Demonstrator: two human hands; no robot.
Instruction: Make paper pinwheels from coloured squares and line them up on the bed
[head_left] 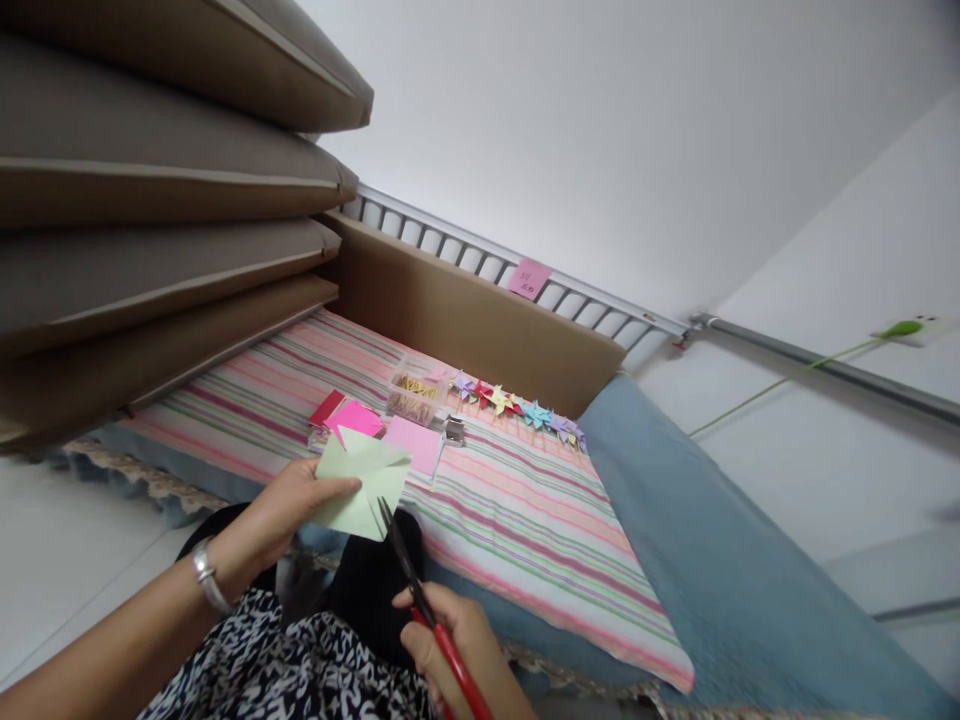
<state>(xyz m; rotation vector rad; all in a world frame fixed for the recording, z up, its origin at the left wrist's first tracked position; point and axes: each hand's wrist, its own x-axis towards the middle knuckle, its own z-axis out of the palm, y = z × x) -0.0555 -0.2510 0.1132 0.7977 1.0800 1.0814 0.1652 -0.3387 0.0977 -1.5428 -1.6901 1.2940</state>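
My left hand [296, 500] pinches the left side of a pale green paper square [352, 500], which has slits running in from its corners. In my right hand [457, 640] is a pair of scissors [409, 565] with red handles and dark blades. The blade tips lie at the slit on the paper's lower right. Beyond the paper sit a stack of pink sheets [415, 445] and a pile of red and bright pink paper [349, 415]. Folded paper pinwheels [499, 400] on sticks are lined up farther back.
A clear plastic box [416, 390] holds small yellowish pieces, with a dark metallic object [454, 430] beside it. Striped cloth [525, 520] covers the surface. Large brown cushions [165, 190] are stacked at left. A brown board [480, 320] stands before a white radiator [450, 250].
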